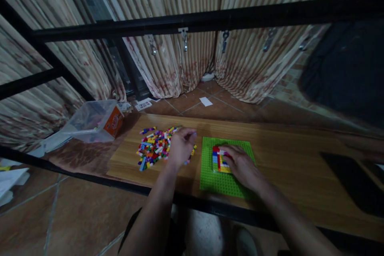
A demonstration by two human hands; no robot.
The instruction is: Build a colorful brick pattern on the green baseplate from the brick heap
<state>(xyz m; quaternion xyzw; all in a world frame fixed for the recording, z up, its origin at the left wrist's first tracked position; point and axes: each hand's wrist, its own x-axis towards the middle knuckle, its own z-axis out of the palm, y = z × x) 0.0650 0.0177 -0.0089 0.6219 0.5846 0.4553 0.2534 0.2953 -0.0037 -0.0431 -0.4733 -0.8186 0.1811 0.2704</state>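
Observation:
A green baseplate (216,180) lies on the wooden board (288,160). On it sits a small block of red, blue, yellow and white bricks (218,161). My right hand (241,166) rests on the plate, fingers curled against that block. To the left lies a loose pile of small coloured bricks (153,148). My left hand (181,147) hovers at the pile's right edge with its fingers pinched together; a small light piece seems to show at the fingertips.
A clear plastic bag with an orange box (96,121) lies at the board's far left. A black metal frame bar (210,20) crosses overhead, another runs along the near edge. A dark flat object (351,176) lies at the right. Curtains hang behind.

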